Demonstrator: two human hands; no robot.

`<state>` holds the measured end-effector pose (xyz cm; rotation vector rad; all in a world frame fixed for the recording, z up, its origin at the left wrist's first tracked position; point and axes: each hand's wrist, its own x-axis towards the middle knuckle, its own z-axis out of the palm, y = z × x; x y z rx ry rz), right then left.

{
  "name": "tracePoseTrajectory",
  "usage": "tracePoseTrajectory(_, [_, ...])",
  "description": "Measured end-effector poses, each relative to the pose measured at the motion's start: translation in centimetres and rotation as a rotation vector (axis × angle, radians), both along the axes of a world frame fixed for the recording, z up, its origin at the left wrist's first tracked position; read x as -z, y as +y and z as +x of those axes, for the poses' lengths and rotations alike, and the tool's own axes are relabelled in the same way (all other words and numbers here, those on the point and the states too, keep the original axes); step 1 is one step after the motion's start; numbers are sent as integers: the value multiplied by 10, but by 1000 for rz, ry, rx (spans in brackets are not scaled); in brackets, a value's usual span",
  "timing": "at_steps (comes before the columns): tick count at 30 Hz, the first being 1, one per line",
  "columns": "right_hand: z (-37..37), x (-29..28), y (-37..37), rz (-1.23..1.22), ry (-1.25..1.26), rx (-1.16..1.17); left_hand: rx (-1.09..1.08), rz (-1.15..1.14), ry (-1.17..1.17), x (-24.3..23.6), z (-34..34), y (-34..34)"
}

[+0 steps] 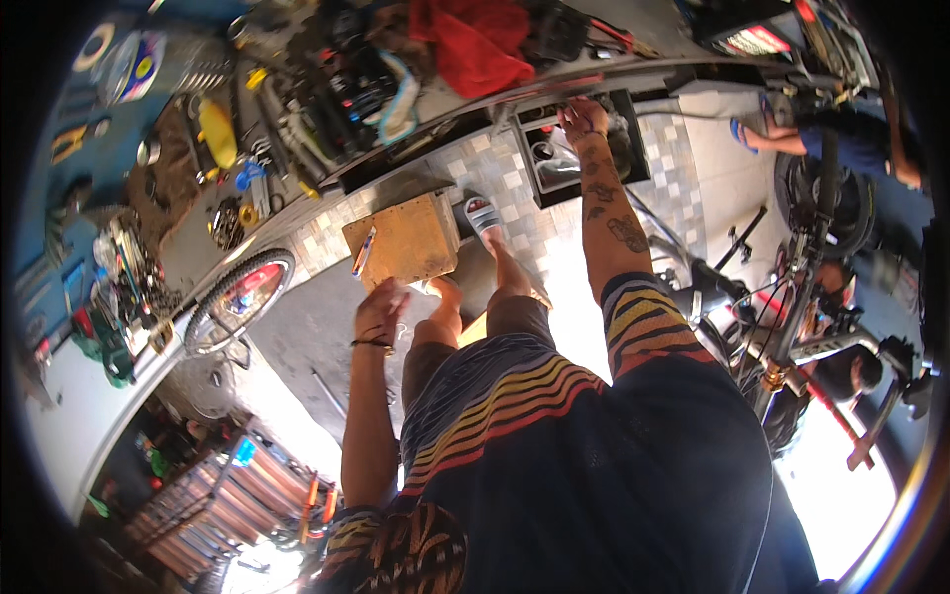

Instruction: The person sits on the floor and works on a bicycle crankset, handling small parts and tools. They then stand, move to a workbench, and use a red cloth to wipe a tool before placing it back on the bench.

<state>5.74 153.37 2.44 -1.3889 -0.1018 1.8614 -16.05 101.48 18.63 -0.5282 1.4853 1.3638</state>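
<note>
At the bench's front, my right hand (584, 119) reaches to the far rim of an open dark drawer (633, 158) with metal items in it. My fingers are curled there, on something I cannot make out. Below and left, my left hand (384, 315) hangs beside a worn wooden box (406, 228), its fingers loosely bent and apart, apparently holding nothing. A slim white item (364, 250) with coloured ends lies on that box, just above my left hand. My feet in sandals (480, 213) are on the floor between the box and the drawer.
The workbench (277, 228) holds many tools and a red cloth (470, 45). A loose wheel (233, 302) leans at left. Bike frames (831, 346) crowd the right, where another person's legs (772, 139) and a crouched person (861, 376) show. A slatted wooden item (198, 505) sits lower left.
</note>
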Motion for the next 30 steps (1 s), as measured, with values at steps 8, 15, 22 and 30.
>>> tracePoseTrajectory(8, [57, -8, -72, -9, -260, 147, 543, 23, 94, -24, 52, 230])
tracePoseTrajectory(15, [96, -18, -123, -59, -460, 180, 747, 178, 158, -1, 94, 349])
tracePoseTrajectory(22, [101, -35, -129, -75, -804, 144, 731, 157, 457, 16, 123, 383])
tracePoseTrajectory(30, [124, -13, -137, -103, -186, 102, 651, -24, 486, 19, -10, 163])
